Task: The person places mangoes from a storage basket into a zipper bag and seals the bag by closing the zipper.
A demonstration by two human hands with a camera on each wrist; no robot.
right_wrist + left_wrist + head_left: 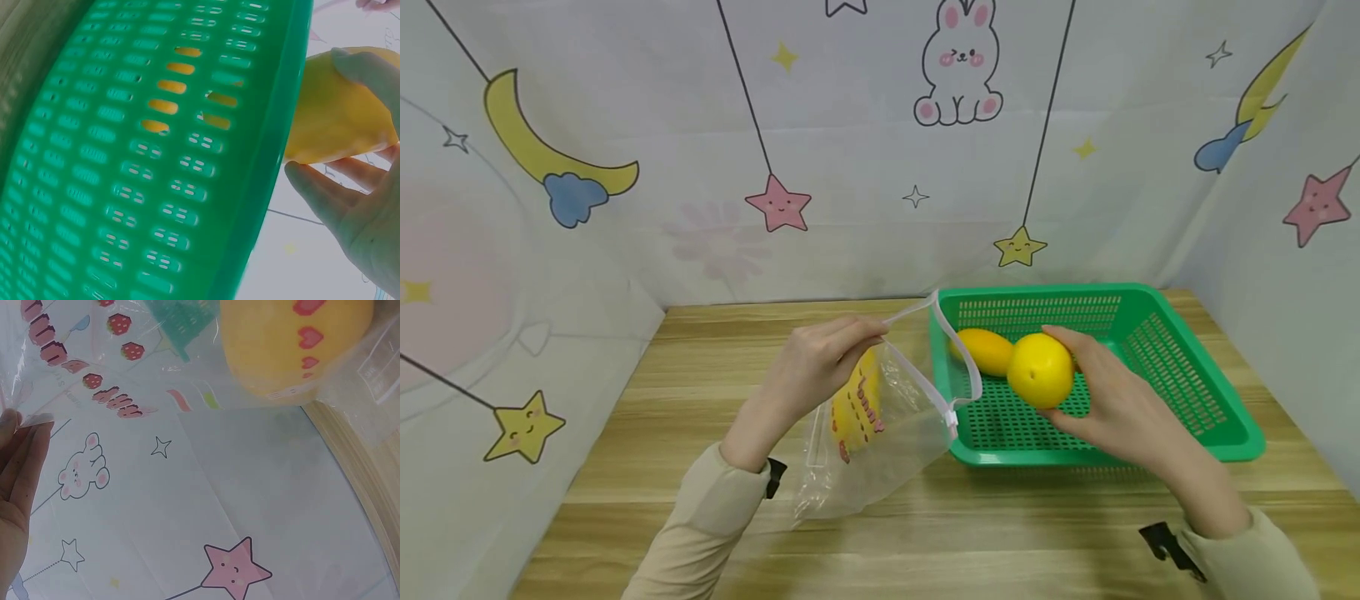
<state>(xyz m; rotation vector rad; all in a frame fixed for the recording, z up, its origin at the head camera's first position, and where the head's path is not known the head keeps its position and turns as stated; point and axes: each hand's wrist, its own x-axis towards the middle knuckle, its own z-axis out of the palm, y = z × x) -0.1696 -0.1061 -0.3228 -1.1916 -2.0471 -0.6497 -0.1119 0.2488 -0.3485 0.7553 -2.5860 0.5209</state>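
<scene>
My left hand [823, 371] pinches the white zip rim of a clear printed zip bag [895, 475], whose mouth gapes toward the right. Inside the bag lies a smooth yellow object [281, 350], partly covered by the bag's pink and red prints. Over the green basket [1150, 457], my right hand [1105, 392] grips a smooth yellow fruit [1040, 371], thumb below and fingers above. Its small dimpled end faces the head camera; its exact kind is unclear. Behind it, an orange-yellow, mango-shaped fruit [983, 352] rests at the basket's left side.
The basket stands on a wood-grain table [715, 375], close to the bag's right edge. A white slider [951, 417] sits at the lower corner of the bag's mouth. Cloth walls [850, 267] with cartoon prints enclose the back and both sides.
</scene>
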